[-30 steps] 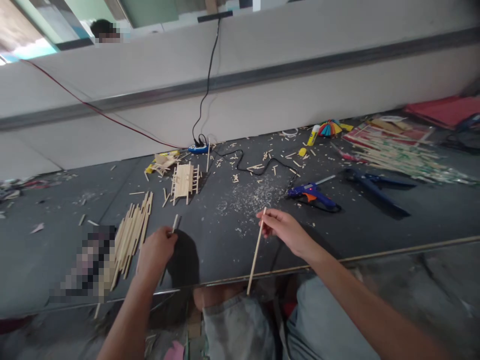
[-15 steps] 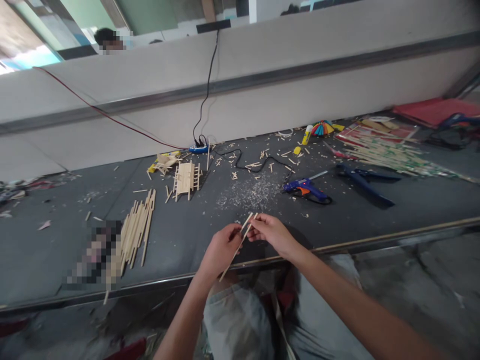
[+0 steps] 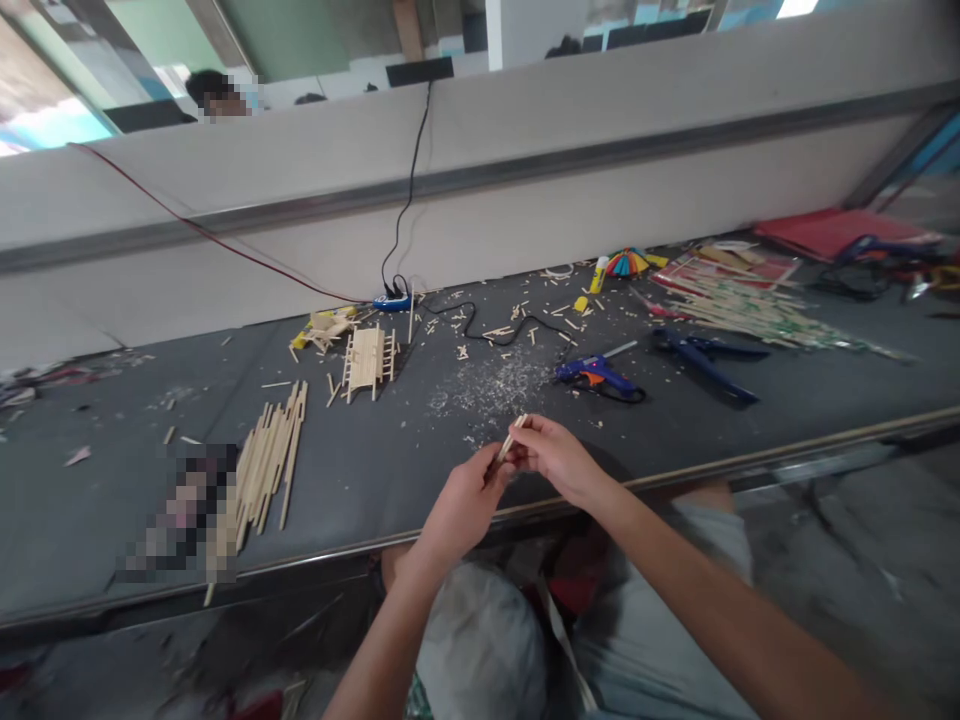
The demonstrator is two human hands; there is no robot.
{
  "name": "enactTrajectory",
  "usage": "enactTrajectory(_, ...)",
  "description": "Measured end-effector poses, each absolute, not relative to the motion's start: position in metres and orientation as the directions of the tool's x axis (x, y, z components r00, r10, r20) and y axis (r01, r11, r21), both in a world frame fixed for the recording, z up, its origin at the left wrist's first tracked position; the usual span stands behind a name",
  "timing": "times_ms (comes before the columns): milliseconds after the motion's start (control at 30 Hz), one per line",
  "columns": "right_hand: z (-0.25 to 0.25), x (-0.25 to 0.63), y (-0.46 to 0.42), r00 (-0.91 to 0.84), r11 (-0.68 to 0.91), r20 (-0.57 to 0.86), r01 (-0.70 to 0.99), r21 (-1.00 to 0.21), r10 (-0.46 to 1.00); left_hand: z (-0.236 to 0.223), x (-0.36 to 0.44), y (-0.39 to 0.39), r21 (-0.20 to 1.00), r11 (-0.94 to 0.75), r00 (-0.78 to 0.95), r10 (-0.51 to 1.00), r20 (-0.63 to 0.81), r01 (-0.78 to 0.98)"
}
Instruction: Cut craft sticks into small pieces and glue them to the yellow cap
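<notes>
Thin wooden sticks (image 3: 513, 437) are pinched between my two hands above the table's front edge, slanting up to the right. My left hand (image 3: 471, 492) is closed round their lower part, and its fingers hide that end. Higher up, the fingers and thumb of my right hand (image 3: 553, 455) close on the sticks near their upper tips. Beyond my hands lie pale shavings (image 3: 495, 385) and a blue glue gun (image 3: 598, 374). A small model made of sticks (image 3: 367, 360) stands further left. Nearer the front left is a row of loose wooden sticks (image 3: 271, 455).
A dark blue plier-like tool (image 3: 709, 365) lies right of the glue gun, before a heap of sticks in green-marked wrapping (image 3: 765, 308). A glue stick (image 3: 598, 275) and a blue power socket (image 3: 391, 301) are near the wall. A blurred item (image 3: 184, 510) lies front left.
My hands have come closer together and the sticks now lie alongside each other. The long stick end that hung below my left hand no longer shows. The view has shifted slightly.
</notes>
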State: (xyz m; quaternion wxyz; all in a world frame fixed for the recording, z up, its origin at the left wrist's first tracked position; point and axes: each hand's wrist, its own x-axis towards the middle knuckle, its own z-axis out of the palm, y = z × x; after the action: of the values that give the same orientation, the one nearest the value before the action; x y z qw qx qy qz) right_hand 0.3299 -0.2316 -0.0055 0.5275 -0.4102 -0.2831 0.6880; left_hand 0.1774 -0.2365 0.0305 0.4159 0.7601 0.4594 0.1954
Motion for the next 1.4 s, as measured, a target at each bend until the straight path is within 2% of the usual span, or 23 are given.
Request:
enactTrajectory(267, -0.004, 0.354, -0.241, -0.124, -0.238, -0.203, -0.515, -0.824, 0.971, 0.039, 0.202, -0.241, 0.689, -0.290, 0.513, 0.847, -0.138, 0.664)
enactTrajectory(400, -0.003, 0.362, -0.244, -0.130, -0.227, -0.186, -0.503, -0.834, 0.974, 0.038, 0.206, -0.241, 0.706, -0.276, 0.515, 0.845, -0.145, 0.653)
enactTrajectory(533, -0.007, 0.365, -0.243, -0.073, -0.206, -0.196, -0.503, -0.840, 0.978, 0.036, 0.205, -0.238, 0.750, -0.193, 0.503, 0.839, -0.209, 0.633)
enactTrajectory(667, -0.009, 0.374, -0.239, 0.019, -0.183, -0.226, -0.520, -0.834, 0.974, 0.032, 0.192, -0.224, 0.758, -0.070, 0.407, 0.873, -0.268, 0.649)
enactTrajectory(833, -0.011, 0.394, -0.237, 0.066, -0.194, -0.264, -0.517, -0.834, 0.962, 0.022, 0.142, -0.184, 0.724, 0.054, 0.180, 0.953, -0.243, 0.687)
enactTrajectory(900, -0.012, 0.401, -0.235, 0.077, -0.196, -0.272, -0.514, -0.835, 0.959, 0.019, 0.117, -0.167, 0.618, 0.081, 0.062, 0.976, -0.207, 0.782)
enactTrajectory(1000, -0.014, 0.406, -0.232, 0.079, -0.193, -0.269, -0.507, -0.840, 0.960, 0.017, 0.082, -0.148, 0.386, 0.083, -0.031, 0.990, -0.138, 0.919)
enactTrajectory(1167, -0.012, 0.412, -0.226, 0.051, -0.196, -0.249, -0.477, -0.857, 0.967, 0.019, 0.033, -0.131, 0.071, 0.118, -0.118, 0.993, 0.005, 0.991)
enactTrajectory(1233, -0.010, 0.415, -0.226, 0.037, -0.204, -0.248, -0.458, -0.865, 0.968, 0.022, 0.016, -0.127, 0.026, 0.156, -0.156, 0.988, 0.003, 0.987)
enactTrajectory(1400, -0.002, 0.424, -0.225, 0.011, -0.227, -0.255, -0.416, -0.881, 0.967, 0.031, 0.000, -0.122, 0.032, 0.203, -0.204, 0.979, 0.026, 0.979)
